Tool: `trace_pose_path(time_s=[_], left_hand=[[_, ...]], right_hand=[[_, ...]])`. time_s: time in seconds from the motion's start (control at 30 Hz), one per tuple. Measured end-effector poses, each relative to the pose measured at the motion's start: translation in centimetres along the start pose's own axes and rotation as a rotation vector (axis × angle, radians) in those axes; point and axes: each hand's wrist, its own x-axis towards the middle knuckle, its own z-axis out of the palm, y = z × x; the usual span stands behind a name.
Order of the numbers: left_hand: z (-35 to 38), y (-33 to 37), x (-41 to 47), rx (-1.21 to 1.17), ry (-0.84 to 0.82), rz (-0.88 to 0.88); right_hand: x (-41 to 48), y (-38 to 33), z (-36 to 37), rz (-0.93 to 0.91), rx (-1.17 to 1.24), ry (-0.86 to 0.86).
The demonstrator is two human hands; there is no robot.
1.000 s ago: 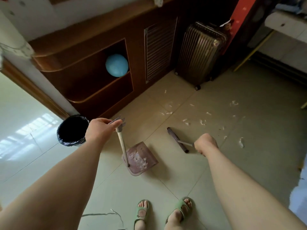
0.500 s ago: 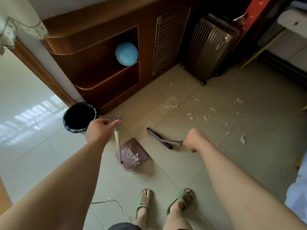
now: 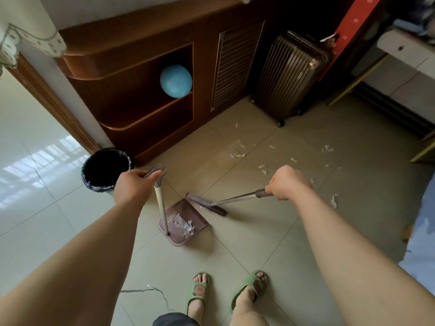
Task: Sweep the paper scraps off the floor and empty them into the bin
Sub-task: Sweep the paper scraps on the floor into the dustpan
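My left hand grips the top of the upright handle of a purple dustpan, which rests on the floor with a heap of white scraps inside. My right hand holds the handle of a short broom; its dark head lies right at the pan's open far edge. More paper scraps are scattered over the beige tiles to the right and beyond. A round bin with a black liner stands open just left of my left hand.
A brown wooden cabinet with a blue balloon in its niche lines the back. A ribbed suitcase stands at the back right. My feet in green slippers are below the pan. A cable lies on the floor.
The broom head has swept left up to the dustpan's open edge. The view has shifted, so the bin and pan now sit nearer the middle.
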Motion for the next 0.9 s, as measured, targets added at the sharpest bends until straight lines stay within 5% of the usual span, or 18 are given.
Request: trace_pose_path(time_s=[0.4,0.67,0.9], left_hand=[[-1.5,-0.8,1.9,-0.047,0.096,-0.092],[-0.5,0.3,3.1,-0.049,0.109,-0.112],[0.2,1.3,2.9,-0.041,0.106,-0.119]], right_hand=[[4.1,-4.7,4.4,0.039,0.163,0.056],[4.7,-7.8,6.2,-0.2,-0.088,-0.048],[3.4,-7.5,0.5,-0.243,-0.226,-0.132]])
